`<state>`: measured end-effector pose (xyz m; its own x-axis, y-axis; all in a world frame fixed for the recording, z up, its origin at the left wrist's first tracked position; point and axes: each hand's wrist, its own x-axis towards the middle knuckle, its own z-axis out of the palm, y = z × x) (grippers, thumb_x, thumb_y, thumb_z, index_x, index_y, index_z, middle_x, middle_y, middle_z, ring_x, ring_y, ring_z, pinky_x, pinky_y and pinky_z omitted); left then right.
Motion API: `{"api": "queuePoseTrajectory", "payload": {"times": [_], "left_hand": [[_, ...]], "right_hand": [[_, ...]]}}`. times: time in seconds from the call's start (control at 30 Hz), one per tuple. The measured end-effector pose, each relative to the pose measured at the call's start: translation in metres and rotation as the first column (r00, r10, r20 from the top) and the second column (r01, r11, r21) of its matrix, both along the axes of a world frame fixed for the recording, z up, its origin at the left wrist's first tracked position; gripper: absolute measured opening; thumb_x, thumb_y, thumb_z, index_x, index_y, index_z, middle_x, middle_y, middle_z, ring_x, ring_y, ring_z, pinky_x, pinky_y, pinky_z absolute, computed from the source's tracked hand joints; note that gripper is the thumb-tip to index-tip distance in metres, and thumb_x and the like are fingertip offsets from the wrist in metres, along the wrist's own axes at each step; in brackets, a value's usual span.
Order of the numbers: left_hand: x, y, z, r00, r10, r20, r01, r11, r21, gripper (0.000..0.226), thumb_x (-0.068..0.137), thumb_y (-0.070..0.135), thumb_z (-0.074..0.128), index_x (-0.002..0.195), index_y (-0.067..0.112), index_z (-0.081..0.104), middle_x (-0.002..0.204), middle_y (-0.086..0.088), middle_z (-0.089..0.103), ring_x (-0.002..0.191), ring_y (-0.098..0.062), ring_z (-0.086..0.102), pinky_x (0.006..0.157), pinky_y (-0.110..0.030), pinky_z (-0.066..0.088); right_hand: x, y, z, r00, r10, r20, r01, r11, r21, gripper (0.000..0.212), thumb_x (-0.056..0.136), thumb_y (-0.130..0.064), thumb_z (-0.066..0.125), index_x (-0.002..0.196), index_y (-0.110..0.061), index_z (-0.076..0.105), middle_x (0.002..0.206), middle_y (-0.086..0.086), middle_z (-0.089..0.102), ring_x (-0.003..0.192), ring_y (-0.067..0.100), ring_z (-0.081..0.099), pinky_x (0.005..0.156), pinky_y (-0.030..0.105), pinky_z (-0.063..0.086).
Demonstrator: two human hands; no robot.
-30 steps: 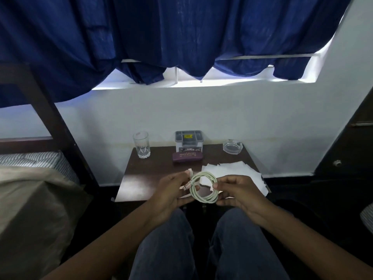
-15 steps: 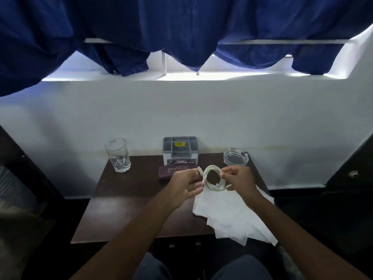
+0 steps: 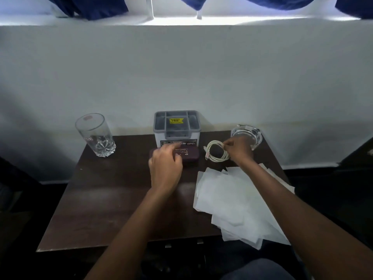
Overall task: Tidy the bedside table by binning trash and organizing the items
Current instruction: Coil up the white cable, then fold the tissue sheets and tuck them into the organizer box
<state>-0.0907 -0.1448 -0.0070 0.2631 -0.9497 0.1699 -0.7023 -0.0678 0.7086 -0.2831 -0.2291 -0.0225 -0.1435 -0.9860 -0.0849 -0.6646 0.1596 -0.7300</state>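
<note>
A coiled white cable (image 3: pixel 216 152) lies on the dark brown bedside table (image 3: pixel 113 201), right of a maroon case (image 3: pixel 191 154). My right hand (image 3: pixel 239 151) pinches the coil's right side. My left hand (image 3: pixel 164 166) hovers over the maroon case with loosely bent fingers and holds nothing. Behind the case stands a grey and white compartment box (image 3: pixel 177 128). A heap of white paper sheets (image 3: pixel 232 203) covers the table's right front and hangs over its edge.
A drinking glass (image 3: pixel 95 136) stands at the table's back left. A glass ashtray (image 3: pixel 247 135) sits at the back right, just behind my right hand. A white wall rises behind the table, with blue curtains (image 3: pixel 96 7) above.
Both hands carried the coiled cable forward over the table. My left hand let go of it and moved left over the maroon case; my right hand has brought the coil down beside the ashtray.
</note>
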Motion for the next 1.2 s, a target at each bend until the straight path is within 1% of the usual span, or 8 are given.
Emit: {"api": "queuePoseTrajectory", "payload": {"times": [0.07,0.2,0.43,0.67,0.87,1.0,1.1,1.2], "left_hand": [[0.004,-0.002,-0.007,0.974,-0.059,0.217,0.041,0.996,0.085,0.042,0.091,0.02,0.049,0.133,0.025,0.049,0.141,0.002,0.046,0.133,-0.023,0.034,0.111,-0.046,0.024],[0.008,-0.009,-0.024,0.946,-0.108,0.306,0.049,0.98,0.193,0.054,0.091,0.039,0.052,0.141,0.029,0.035,0.151,0.001,0.029,0.142,-0.025,0.015,0.115,-0.054,0.005],[0.021,-0.013,-0.033,0.914,-0.127,0.385,0.094,0.99,0.104,0.042,0.087,0.029,0.059,0.128,0.034,0.051,0.144,0.008,0.04,0.136,-0.021,0.028,0.114,-0.055,0.009],[0.027,-0.013,-0.034,0.906,-0.115,0.408,0.114,0.993,0.026,0.042,0.08,0.02,0.067,0.119,0.031,0.059,0.132,0.007,0.054,0.127,-0.024,0.041,0.112,-0.052,0.015],[0.024,-0.011,-0.024,0.915,-0.105,0.39,0.072,0.993,0.097,0.053,0.08,0.032,0.068,0.13,0.032,0.05,0.139,0.006,0.047,0.136,-0.024,0.027,0.113,-0.054,0.009],[0.007,0.007,-0.001,0.957,-0.058,0.284,0.035,0.996,0.086,0.046,0.083,0.028,0.063,0.127,0.033,0.051,0.139,0.005,0.045,0.137,-0.022,0.023,0.115,-0.05,0.008],[-0.009,0.034,0.012,0.978,-0.097,0.185,0.075,0.99,0.121,0.036,0.085,0.026,0.059,0.121,0.034,0.056,0.136,0.009,0.047,0.135,-0.018,0.026,0.115,-0.047,0.009],[-0.018,0.061,0.016,0.978,-0.158,0.134,0.123,0.964,0.237,0.031,0.086,0.026,0.056,0.115,0.037,0.058,0.129,0.014,0.051,0.131,-0.014,0.032,0.115,-0.045,0.011]], "right_hand": [[0.004,0.001,-0.002,0.998,0.007,-0.06,-0.007,1.0,0.001,0.017,0.087,-0.008,0.055,0.092,-0.007,0.072,0.084,0.004,0.065,0.08,0.022,0.06,0.079,0.038,0.052],[0.012,0.006,-0.009,0.992,-0.029,-0.122,0.029,1.0,-0.002,0.018,0.084,-0.008,0.053,0.085,-0.009,0.072,0.094,0.009,0.071,0.09,0.028,0.064,0.079,0.037,0.052],[0.016,0.016,-0.014,0.975,-0.078,-0.207,0.08,0.997,0.0,0.021,0.082,-0.004,0.049,0.078,-0.007,0.07,0.081,0.012,0.068,0.08,0.031,0.062,0.067,0.031,0.045],[0.014,0.024,-0.019,0.945,-0.085,-0.315,0.065,0.995,-0.075,0.037,0.082,-0.011,0.053,0.049,-0.014,0.036,0.064,0.009,0.05,0.072,0.034,0.056,0.061,0.028,0.033],[0.005,0.042,0.005,0.969,-0.219,0.111,0.233,0.964,-0.13,0.016,0.08,-0.006,0.06,0.093,-0.004,0.07,0.095,0.012,0.07,0.091,0.028,0.063,0.085,0.036,0.049],[-0.013,0.069,0.03,0.816,-0.281,0.505,0.357,0.932,-0.057,0.014,0.082,0.003,0.057,0.08,-0.008,0.066,0.076,0.01,0.064,0.065,0.018,0.058,0.055,0.011,0.046],[-0.026,0.085,0.04,0.796,-0.301,0.525,0.372,0.928,-0.031,0.016,0.084,0.002,0.053,0.077,-0.009,0.063,0.073,0.013,0.062,0.057,0.015,0.054,0.043,0.006,0.04],[-0.03,0.091,0.037,0.914,-0.207,0.35,0.233,0.972,-0.033,0.017,0.082,0.002,0.055,0.073,-0.009,0.065,0.073,0.011,0.064,0.06,0.017,0.056,0.053,0.017,0.043]]}}
